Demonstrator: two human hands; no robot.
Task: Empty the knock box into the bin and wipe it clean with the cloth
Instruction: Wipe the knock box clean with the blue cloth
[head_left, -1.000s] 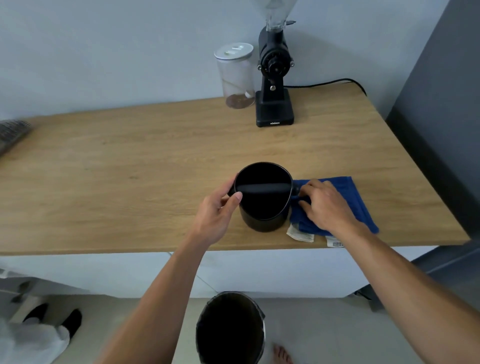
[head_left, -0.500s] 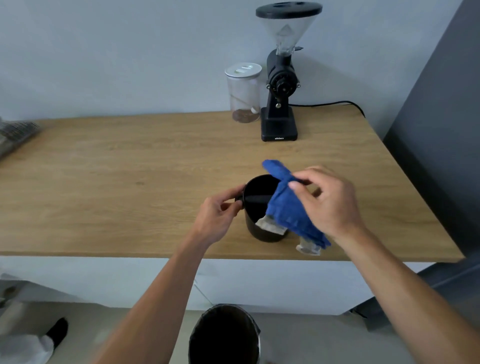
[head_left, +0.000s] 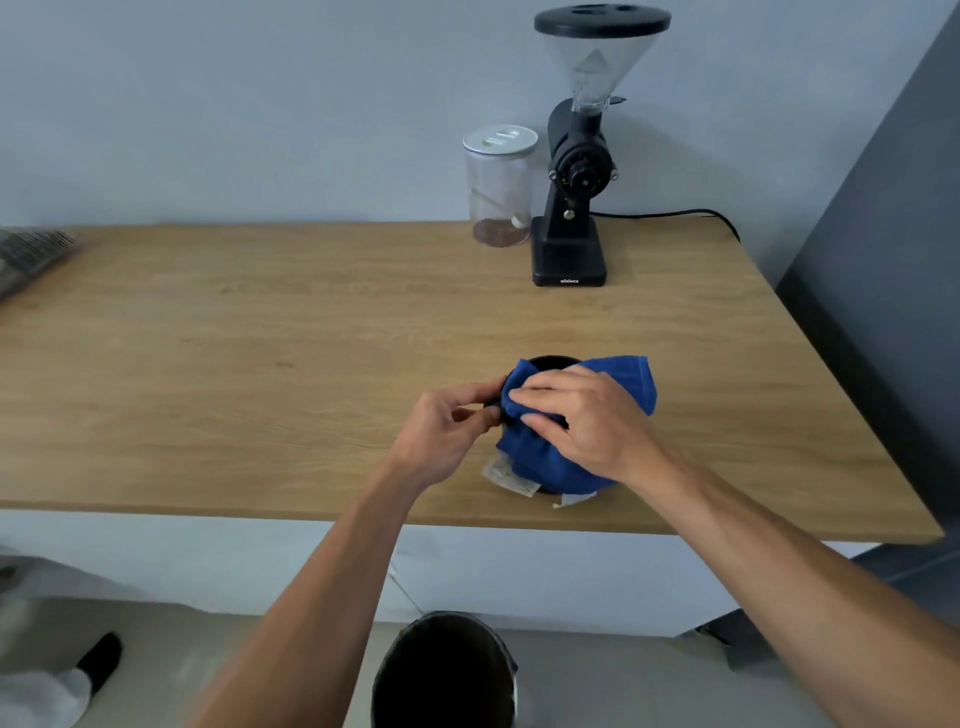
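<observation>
the black knock box (head_left: 551, 362) stands on the wooden counter (head_left: 260, 364) close to its front edge and toward the right end, with only a sliver of its far rim and a bit of its left side showing, because the blue cloth (head_left: 540, 457) is draped over its top and hangs down its near side, white tags dangling at the hem. the right hand (head_left: 587, 421) lies on top of the cloth, fingers curled and pressing it onto the box. the left hand (head_left: 447, 431) grips the box's left side, thumb and fingers pinched on a dark part there. the bin (head_left: 447, 675) sits open on the floor below the front edge, just under the hands. at the back edge, toward the right, a black coffee grinder (head_left: 576, 171) stands just beside a clear jar (head_left: 498, 187) with a white lid.
</observation>
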